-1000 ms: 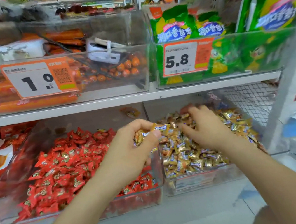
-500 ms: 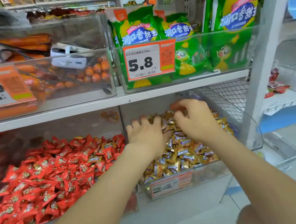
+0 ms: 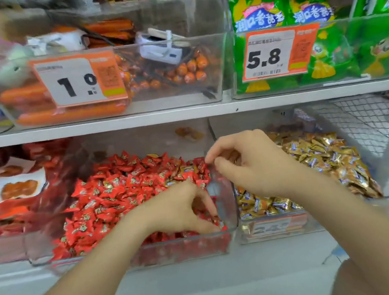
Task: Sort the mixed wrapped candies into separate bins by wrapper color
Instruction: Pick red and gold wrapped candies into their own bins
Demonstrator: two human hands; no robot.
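Plastic bins, both clear, stand side by side under the shelf board. The left bin (image 3: 180,256) holds red candies (image 3: 119,192). The right bin (image 3: 278,233) holds gold candies (image 3: 321,152) and carries a blurred orange label on its front wall.

Left hand (image 3: 180,208): inside the left bin at its front right corner, palm down. Its fingers (image 3: 210,223) are curled, with the tips among the red candies. Cannot tell whether they hold one.

Right hand (image 3: 249,164): farther back, above the wall where the two bins meet. Fingers are curled, with thumb and forefinger close together at the right edge of the red heap. Cannot tell whether a candy is pinched between them.

Sorting state: a few gold candies lie among the red ones, in the far right part of the left bin, just beside the right hand.

Red packets (image 3: 4,192) sit left of the left bin. Wire mesh (image 3: 361,115) stands right of the right bin.

The shelf (image 3: 182,112) runs across above both bins. On it, a clear bin of orange sausages (image 3: 68,115) bears a tag (image 3: 78,79) reading 1.0. To its right, green packs (image 3: 327,57) stand behind a tag reading 5.8.
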